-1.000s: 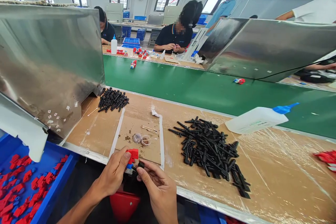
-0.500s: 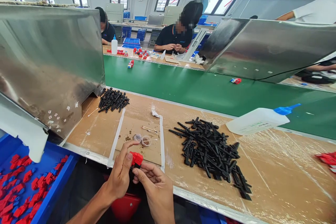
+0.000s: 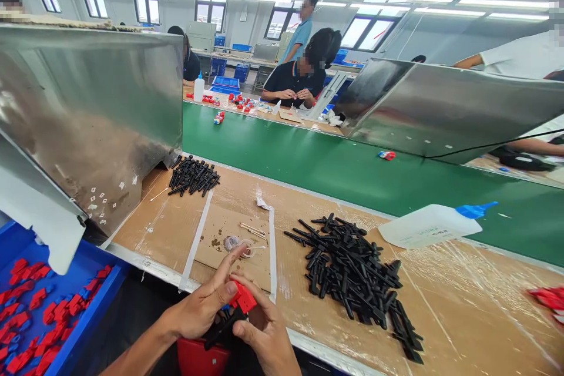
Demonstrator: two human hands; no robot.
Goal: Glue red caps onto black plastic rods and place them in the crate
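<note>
A red piece [image 3: 243,296] with a black part [image 3: 220,329] on it is held between my two hands at the table's front edge. My left hand [image 3: 205,305] grips its left side, thumb against the red. Around its right side curl the fingers of my right hand [image 3: 268,329], with the thumb by the black part. Just beyond my hands is a cardboard square [image 3: 211,255] bearing small round dishes [image 3: 231,243] and cotton swabs [image 3: 252,229]. A large heap of black parts [image 3: 348,264] lies to the right, a smaller heap [image 3: 194,175] at the back left.
A white bottle with blue cap [image 3: 427,226] lies at the right. A green belt [image 3: 299,158] runs behind the table, carrying red-and-white pieces. The blue bin [image 3: 97,317] at lower left holds red and blue pieces. Metal panels [image 3: 110,106] stand left and right. People sit across.
My hands and the red piece have moved lower and slightly right, and the piece has turned, showing more of the black part. The camera view has tilted up.
</note>
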